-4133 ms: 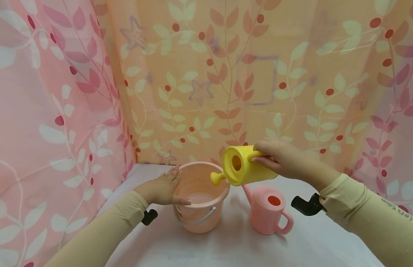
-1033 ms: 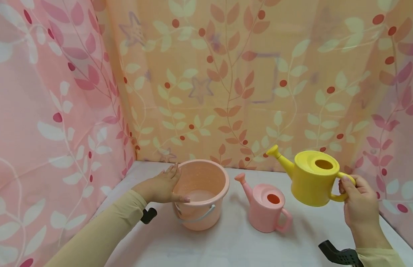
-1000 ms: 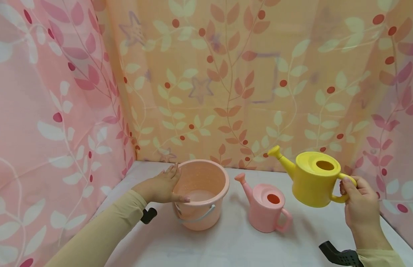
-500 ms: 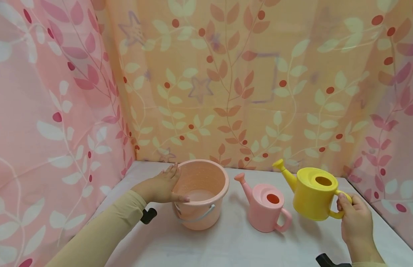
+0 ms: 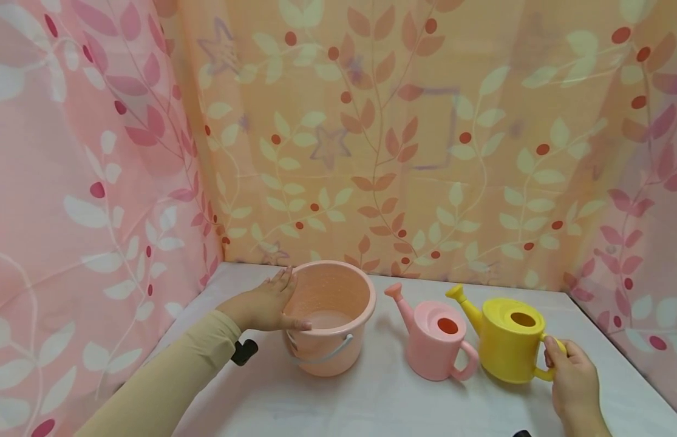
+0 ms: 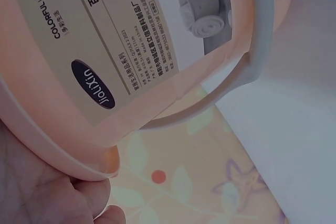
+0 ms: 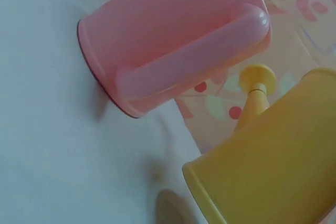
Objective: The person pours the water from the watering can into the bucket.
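In the head view a peach bucket (image 5: 329, 353) stands at the middle of the white table, its grey handle hanging down. My left hand (image 5: 264, 305) rests on its left rim, fingers extended and thumb along the near rim. The left wrist view shows the bucket's printed label (image 6: 126, 30). My right hand (image 5: 574, 379) grips the yellow watering can (image 5: 507, 352) by its handle, holding it upright and low over the table, spout leftward. Just left of it stands a pink watering can (image 5: 431, 349); the right wrist view shows its handle (image 7: 194, 53) beside the yellow can.
A white-covered table (image 5: 338, 406) lies under everything. Flowered cloth rises as a back wall (image 5: 398, 152), with a pink side wall (image 5: 98, 243) at the left and another at the right.
My right hand has brought the yellow watering can from its tilt over the bucket out to the right, upright, then down beside the pink can. My left hand stays on the rim.
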A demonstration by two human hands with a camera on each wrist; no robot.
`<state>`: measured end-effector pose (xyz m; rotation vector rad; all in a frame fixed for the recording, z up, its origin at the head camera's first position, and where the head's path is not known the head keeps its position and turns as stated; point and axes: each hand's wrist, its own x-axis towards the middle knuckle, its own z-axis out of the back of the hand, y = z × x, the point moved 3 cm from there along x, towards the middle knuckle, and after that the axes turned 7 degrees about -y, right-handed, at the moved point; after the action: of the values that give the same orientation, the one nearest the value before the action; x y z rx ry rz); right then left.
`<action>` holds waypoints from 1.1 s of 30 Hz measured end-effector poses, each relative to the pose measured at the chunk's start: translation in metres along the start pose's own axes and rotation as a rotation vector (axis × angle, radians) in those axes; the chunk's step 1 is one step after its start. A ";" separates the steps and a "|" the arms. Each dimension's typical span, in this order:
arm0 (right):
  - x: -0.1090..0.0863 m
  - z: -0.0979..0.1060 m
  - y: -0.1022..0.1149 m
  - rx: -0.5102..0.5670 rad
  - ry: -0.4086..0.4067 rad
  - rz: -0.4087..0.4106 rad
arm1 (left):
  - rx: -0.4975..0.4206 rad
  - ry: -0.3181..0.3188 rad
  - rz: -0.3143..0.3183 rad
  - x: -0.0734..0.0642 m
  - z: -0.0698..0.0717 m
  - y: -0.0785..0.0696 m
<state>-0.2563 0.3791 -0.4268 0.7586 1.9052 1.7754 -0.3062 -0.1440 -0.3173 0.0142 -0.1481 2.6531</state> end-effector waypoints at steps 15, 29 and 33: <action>0.010 0.007 -0.022 0.055 0.016 0.062 | 0.007 0.003 -0.009 0.001 0.001 -0.001; -0.009 0.011 -0.010 0.087 0.056 -0.071 | 0.005 0.004 0.001 0.001 0.001 -0.001; -0.006 0.016 -0.014 0.076 0.082 -0.053 | 0.012 0.008 0.004 0.001 0.001 -0.002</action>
<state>-0.2435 0.3870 -0.4428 0.6644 2.0372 1.7355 -0.3060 -0.1425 -0.3162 0.0066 -0.1300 2.6581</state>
